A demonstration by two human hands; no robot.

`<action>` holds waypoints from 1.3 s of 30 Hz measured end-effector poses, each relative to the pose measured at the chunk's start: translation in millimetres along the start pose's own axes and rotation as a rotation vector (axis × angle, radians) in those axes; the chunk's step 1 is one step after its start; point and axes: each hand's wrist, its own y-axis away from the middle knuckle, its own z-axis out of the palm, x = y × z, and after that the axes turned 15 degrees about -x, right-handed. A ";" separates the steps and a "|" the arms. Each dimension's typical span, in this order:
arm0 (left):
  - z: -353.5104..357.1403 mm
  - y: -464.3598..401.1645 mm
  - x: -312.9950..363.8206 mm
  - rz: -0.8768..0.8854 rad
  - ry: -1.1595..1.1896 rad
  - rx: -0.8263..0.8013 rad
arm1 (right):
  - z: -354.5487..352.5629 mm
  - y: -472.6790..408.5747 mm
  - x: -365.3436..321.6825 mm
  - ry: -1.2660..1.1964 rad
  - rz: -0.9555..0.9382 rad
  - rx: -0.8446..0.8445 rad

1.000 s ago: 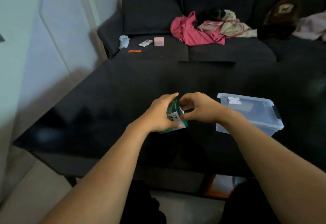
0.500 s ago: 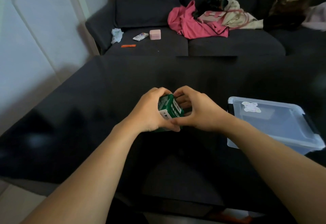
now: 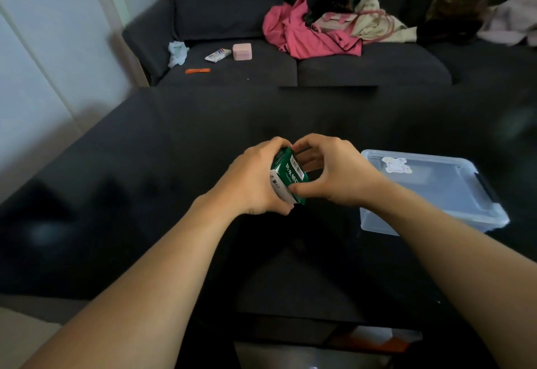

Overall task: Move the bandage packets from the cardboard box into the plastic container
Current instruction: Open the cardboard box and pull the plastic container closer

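Head view: left hand (image 3: 255, 178) wraps green cardboard box (image 3: 287, 175), held just above dark table (image 3: 145, 165); right hand (image 3: 334, 174) pinches box's near corner, fingers curled at its far end; step, by judgement: opening box, no bandage packets visible yet; next move calls for freeing flap, drawing packets out; plastic container (image 3: 430, 191) near on right, lid on, likely in way; sofa (image 3: 363, 66) beyond holds pink garment (image 3: 302, 34), small clutter.

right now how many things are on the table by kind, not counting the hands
green cardboard box: 1
clear plastic container: 1
total: 2, on the black table
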 end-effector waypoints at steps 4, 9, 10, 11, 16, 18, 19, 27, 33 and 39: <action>1.3 3.2 1.8 0.004 -0.025 0.026 | 6.9 0.4 -9.0 0.163 -0.019 0.029; -0.3 5.2 -1.2 -0.028 0.086 0.073 | 7.9 -3.1 -18.3 0.272 -0.056 0.054; -0.8 5.7 -2.2 -0.028 0.117 0.078 | 6.5 -2.9 -19.2 0.268 -0.063 0.065; -1.1 7.0 -3.7 -0.029 0.153 0.088 | 5.9 -3.2 -19.2 0.247 -0.069 0.083; 3.0 11.6 -11.2 -0.005 0.276 0.139 | 3.5 -5.9 -11.1 0.117 -0.078 0.253; 3.8 11.2 -12.0 0.011 0.299 0.147 | 1.1 -2.9 -9.2 0.089 -0.071 0.193; 3.7 11.1 -12.3 0.019 0.309 0.151 | -0.2 -0.5 -8.4 0.073 -0.056 0.136; 4.3 9.8 -14.1 0.020 0.278 0.135 | -3.3 2.8 -7.4 0.037 -0.034 0.131; 5.1 7.3 -10.5 -0.045 0.305 0.150 | -8.3 0.5 -6.5 -0.027 -0.002 0.512; 12.6 1.4 -19.1 -0.206 0.661 0.292 | -16.7 5.8 0.2 -0.176 0.115 0.569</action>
